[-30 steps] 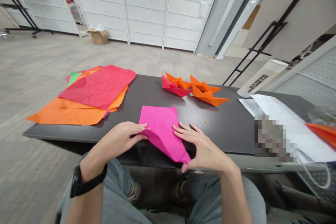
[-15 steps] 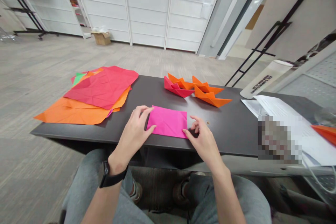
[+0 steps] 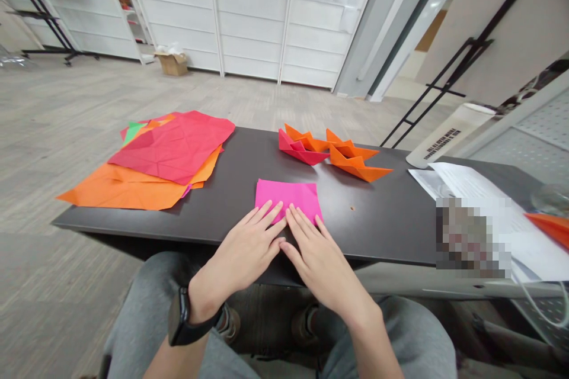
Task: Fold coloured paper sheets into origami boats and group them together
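A folded pink sheet of paper point(image 3: 287, 192) lies flat near the front edge of the dark table point(image 3: 377, 222). Both hands rest on its near part, hiding its lower edge. My left hand point(image 3: 244, 246) lies with its fingers stretched out over the left and middle of the paper. From the other side, my right hand point(image 3: 317, 249) presses flat with extended fingers on the right half. The two hands nearly meet at the thumbs. Behind the paper stand folded paper boats: a red one point(image 3: 304, 151) and several orange ones point(image 3: 360, 169).
Creased red sheets point(image 3: 173, 148) and orange sheets point(image 3: 124, 189) are piled at the table's left end. On the right are a white cylinder point(image 3: 448, 133) with lettering, white printed papers point(image 3: 484, 195) and an orange folded piece point(image 3: 549, 228). A cardboard box point(image 3: 172, 63) sits on the floor.
My hands have moved from the paper's left and right sides onto its near part, closer together, with fingers now laid flat. The boats and piled sheets have stayed put.
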A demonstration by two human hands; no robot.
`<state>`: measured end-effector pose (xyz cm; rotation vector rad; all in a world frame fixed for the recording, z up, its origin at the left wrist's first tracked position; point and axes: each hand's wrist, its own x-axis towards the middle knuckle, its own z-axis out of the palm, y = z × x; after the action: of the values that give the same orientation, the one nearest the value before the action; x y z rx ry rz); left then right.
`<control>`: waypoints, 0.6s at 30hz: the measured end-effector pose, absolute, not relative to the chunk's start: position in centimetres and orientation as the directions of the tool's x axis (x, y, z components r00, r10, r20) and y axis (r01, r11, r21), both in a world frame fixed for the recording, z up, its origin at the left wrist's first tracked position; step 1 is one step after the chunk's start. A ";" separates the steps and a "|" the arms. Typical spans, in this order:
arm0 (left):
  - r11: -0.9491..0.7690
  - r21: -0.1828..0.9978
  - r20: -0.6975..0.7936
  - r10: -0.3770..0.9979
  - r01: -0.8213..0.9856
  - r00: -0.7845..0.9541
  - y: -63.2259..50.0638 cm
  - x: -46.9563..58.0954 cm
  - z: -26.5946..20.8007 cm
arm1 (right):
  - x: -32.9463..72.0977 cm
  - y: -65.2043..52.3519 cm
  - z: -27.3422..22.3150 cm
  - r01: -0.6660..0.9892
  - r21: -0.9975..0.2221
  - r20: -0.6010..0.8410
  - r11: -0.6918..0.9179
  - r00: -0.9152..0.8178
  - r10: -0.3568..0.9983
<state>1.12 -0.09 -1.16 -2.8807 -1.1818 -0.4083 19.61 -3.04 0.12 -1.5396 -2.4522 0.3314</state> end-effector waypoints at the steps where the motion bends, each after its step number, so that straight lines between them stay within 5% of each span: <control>1: -0.708 0.106 0.244 0.700 0.699 0.671 -0.1 1.2 -1.1 | 20.4 -3.0 0.2 0.859 -0.302 0.049 0.413 -0.419 0.907; 18: -0.560 0.239 0.084 0.826 0.793 0.558 -0.6 -4.0 -1.0 | 24.6 -2.8 0.5 0.867 -0.393 -0.038 0.306 -0.348 0.937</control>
<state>-4.00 -0.61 -1.05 -2.9230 -1.5333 -0.3115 24.64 -2.83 0.47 -1.6634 -2.3716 0.5182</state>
